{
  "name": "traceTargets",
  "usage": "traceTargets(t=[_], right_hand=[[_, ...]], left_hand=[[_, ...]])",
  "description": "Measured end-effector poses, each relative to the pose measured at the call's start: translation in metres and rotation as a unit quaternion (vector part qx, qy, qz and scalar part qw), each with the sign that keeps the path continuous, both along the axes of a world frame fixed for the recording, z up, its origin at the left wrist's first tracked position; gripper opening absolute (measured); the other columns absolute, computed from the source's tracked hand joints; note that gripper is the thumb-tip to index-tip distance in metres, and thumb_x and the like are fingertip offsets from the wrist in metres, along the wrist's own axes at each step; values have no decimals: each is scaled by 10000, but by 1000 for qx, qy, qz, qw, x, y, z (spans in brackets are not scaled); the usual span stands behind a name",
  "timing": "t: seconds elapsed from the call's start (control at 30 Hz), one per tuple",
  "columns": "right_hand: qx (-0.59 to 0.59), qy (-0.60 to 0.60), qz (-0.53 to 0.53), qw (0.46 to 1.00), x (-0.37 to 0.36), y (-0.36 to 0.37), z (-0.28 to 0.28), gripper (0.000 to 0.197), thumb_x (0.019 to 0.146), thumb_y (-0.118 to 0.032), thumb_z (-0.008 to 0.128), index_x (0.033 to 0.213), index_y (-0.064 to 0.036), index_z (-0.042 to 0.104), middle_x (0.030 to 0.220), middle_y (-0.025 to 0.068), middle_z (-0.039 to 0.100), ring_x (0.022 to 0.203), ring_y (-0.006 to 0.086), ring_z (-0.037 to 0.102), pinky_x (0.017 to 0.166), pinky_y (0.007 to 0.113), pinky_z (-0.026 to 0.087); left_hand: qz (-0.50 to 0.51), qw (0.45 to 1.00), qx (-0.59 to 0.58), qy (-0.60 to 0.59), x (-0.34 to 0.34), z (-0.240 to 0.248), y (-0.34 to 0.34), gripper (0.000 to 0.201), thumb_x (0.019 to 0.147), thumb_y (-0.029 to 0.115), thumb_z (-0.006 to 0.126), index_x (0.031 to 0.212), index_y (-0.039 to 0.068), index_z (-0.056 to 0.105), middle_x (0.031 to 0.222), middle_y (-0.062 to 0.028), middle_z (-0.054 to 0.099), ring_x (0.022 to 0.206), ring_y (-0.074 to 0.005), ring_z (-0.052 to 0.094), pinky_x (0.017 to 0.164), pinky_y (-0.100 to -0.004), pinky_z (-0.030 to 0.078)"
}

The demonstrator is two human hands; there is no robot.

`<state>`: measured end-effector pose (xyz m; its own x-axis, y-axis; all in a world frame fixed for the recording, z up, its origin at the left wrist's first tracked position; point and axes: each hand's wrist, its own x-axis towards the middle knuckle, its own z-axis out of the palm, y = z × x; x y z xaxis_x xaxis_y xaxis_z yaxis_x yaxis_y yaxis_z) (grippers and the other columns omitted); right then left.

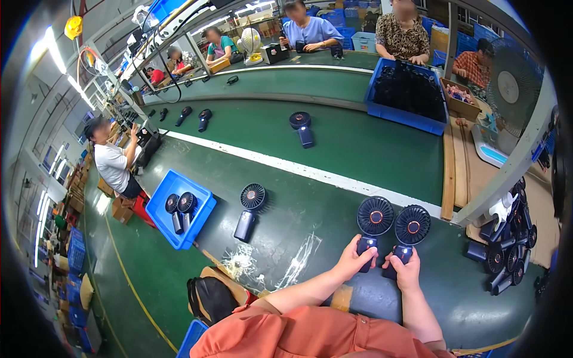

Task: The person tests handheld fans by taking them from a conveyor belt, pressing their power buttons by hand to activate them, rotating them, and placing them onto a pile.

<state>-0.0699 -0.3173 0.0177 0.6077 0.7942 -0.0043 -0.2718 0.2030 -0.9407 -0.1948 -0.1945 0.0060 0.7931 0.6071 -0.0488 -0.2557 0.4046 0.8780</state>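
Head view — green bench [298, 206], glowing strip lights [55, 51] — left hand [353, 259], right hand [407, 272], fingers curled round fan handles [403, 253].

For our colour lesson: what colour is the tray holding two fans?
The tray is blue; see the head view.

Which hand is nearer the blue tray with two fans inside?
Left. The left hand, gripping one fan, is right of the blue tray; the right hand, gripping another fan, is farther right.
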Motion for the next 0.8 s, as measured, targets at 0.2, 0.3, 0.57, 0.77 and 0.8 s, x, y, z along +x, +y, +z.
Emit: traceTargets(t=[0.2,0.3,0.57,0.77,0.8], right_hand=[[5,3,8,1000,-2,-1,4,261,796,-60,677,975,-12,494,801,98,619,651,175,631,625,293,526],[7,-1,9,1000,-4,-6,3,253,807,-73,660,986,-9,493,802,101,617,651,177,629,626,293,523],[11,11,38,999,5,-7,3,331,899,-222,530,1120,12,453,840,113,595,673,172,597,629,291,489],[16,29,48,998,9,4,-2,370,862,-228,549,1128,15,468,874,120,613,676,189,619,628,295,503],[-2,35,35,999,10,0,1,338,867,-205,540,1117,12,473,870,123,616,672,190,621,634,298,506]], left_hand=[[7,1000,4,-4,-1,5,-3,249,873,119,610,1026,41,431,783,-49,569,621,-106,563,543,-248,469],[6,1000,7,-3,-3,6,-7,241,875,119,605,1024,42,433,784,-47,568,622,-105,561,545,-247,466],[6,1000,0,3,2,1,-3,348,879,257,537,1107,23,421,812,-116,586,628,-178,581,577,-305,488],[14,1000,-6,6,1,5,8,247,878,166,477,1067,14,426,824,-121,591,622,-173,584,569,-289,488],[20,1000,-7,18,6,4,5,247,883,150,464,1083,10,425,827,-120,592,622,-176,586,569,-286,491]])
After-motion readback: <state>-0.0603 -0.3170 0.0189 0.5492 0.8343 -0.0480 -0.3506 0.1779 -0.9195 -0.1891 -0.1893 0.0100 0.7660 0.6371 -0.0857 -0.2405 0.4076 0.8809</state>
